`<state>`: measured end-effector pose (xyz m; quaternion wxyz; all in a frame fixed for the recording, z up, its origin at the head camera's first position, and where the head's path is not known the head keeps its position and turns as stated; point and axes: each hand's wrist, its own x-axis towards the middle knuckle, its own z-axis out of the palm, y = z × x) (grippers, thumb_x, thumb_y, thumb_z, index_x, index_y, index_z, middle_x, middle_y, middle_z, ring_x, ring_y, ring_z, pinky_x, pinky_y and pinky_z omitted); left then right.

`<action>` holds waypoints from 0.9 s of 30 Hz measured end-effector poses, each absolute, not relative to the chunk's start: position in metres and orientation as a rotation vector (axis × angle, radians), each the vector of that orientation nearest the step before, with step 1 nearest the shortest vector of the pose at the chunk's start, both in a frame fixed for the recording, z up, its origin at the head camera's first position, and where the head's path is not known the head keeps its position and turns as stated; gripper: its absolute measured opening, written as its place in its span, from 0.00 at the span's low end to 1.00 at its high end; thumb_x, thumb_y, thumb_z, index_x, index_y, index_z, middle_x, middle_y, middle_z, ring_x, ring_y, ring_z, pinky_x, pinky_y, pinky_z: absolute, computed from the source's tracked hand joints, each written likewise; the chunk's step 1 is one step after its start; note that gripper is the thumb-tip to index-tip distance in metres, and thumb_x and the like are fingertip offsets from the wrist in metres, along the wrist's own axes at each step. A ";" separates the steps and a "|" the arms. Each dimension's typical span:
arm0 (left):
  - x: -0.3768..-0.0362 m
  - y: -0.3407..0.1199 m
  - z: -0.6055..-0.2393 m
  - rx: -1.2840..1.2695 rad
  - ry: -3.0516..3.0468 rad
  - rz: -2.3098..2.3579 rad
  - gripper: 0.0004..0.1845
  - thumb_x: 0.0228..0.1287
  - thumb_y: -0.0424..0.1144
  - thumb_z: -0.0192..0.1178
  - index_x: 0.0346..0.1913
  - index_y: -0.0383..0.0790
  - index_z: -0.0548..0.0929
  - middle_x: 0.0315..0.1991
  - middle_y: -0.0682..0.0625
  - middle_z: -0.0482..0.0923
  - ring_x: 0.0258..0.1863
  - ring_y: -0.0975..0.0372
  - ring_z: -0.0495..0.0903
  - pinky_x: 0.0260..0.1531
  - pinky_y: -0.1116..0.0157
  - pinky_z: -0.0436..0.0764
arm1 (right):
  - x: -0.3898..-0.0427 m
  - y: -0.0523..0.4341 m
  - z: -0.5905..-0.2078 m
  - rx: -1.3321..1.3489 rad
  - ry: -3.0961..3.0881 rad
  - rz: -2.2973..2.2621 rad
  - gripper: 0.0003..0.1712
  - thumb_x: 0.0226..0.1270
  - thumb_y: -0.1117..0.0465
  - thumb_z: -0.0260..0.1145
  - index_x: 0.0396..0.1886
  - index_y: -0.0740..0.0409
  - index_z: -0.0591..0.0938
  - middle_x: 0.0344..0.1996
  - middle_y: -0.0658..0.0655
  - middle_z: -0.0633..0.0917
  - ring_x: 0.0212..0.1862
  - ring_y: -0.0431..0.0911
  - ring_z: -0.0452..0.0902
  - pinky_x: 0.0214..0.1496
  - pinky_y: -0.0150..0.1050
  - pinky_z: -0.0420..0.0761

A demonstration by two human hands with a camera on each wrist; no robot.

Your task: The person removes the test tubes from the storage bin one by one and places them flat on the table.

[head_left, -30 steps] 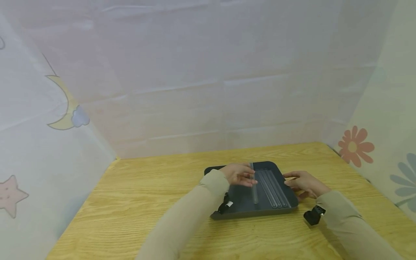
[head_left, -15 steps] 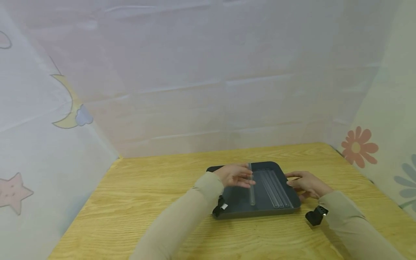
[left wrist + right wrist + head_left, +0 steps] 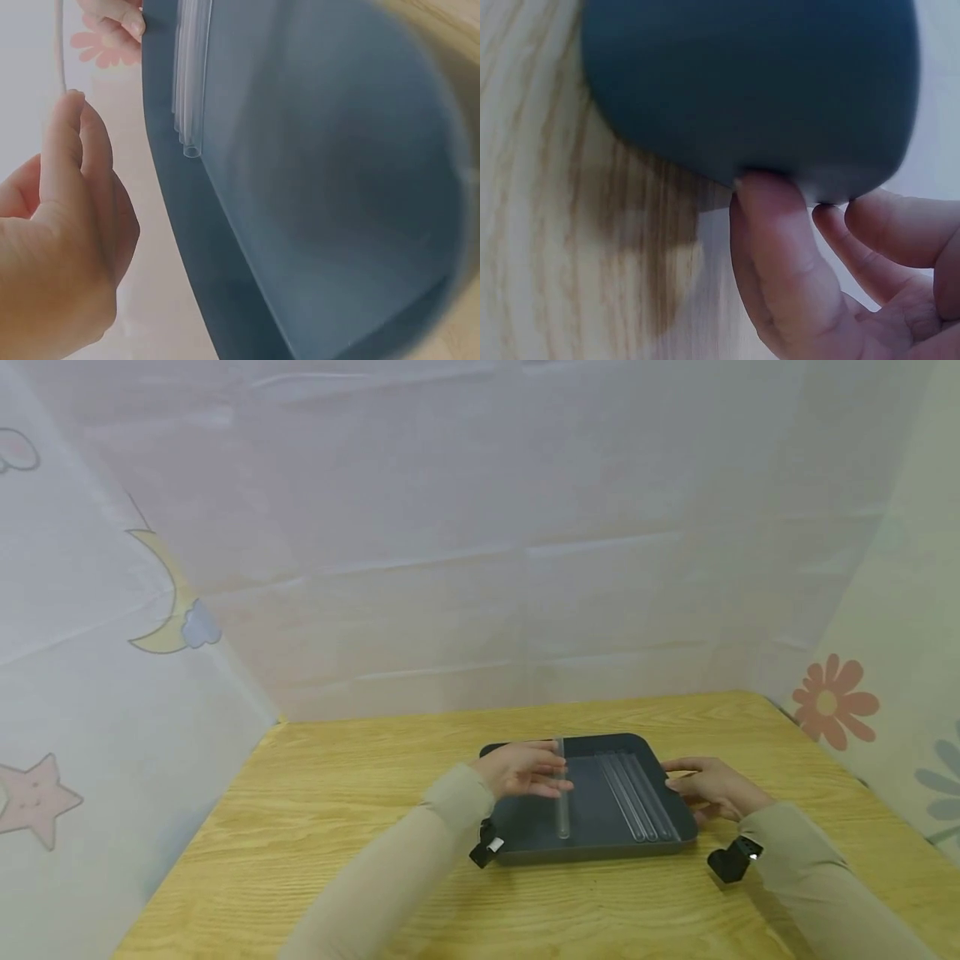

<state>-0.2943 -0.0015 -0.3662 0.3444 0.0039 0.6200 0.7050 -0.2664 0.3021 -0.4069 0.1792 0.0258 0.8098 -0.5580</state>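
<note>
A dark grey tray [image 3: 600, 793] sits on the wooden table. My left hand [image 3: 525, 768] is over its left half and pinches a clear test tube [image 3: 563, 814] between fingers and thumb, rounded end toward me. In the left wrist view only a thin edge of this held tube [image 3: 60, 45] shows beyond the fingertips. Several more clear test tubes [image 3: 633, 797] lie side by side along the tray's right side; their open mouths face away from me. My right hand [image 3: 712, 785] holds the tray's right edge, with fingertips against the wall and rim [image 3: 780, 169].
Around the tray spreads the light wooden tabletop [image 3: 360, 810]. A pale cloth backdrop [image 3: 480, 568] rises behind the table, and printed side walls, one with a red flower [image 3: 827, 702], flank it.
My left hand has moved left across the tray with the test tube, widening the gap from the other tubes. My right hand stays at the tray's right edge.
</note>
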 end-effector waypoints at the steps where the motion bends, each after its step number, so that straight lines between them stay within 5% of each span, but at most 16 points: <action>1: -0.294 -0.002 -0.366 0.009 1.614 1.832 0.33 0.73 0.29 0.52 0.77 0.40 0.54 0.68 0.32 0.62 0.59 0.44 0.74 0.56 0.53 0.76 | -0.267 0.303 -0.407 0.070 2.287 -1.577 0.31 0.73 0.69 0.56 0.69 0.78 0.58 0.35 0.56 0.85 0.37 0.49 0.83 0.33 0.48 0.85; 27: -0.278 -0.029 -0.363 0.062 1.661 1.833 0.31 0.74 0.30 0.51 0.76 0.39 0.55 0.68 0.33 0.64 0.57 0.45 0.77 0.46 0.59 0.83 | -0.269 0.303 -0.406 0.092 2.314 -1.513 0.31 0.74 0.67 0.56 0.69 0.78 0.58 0.38 0.56 0.85 0.38 0.48 0.83 0.36 0.48 0.85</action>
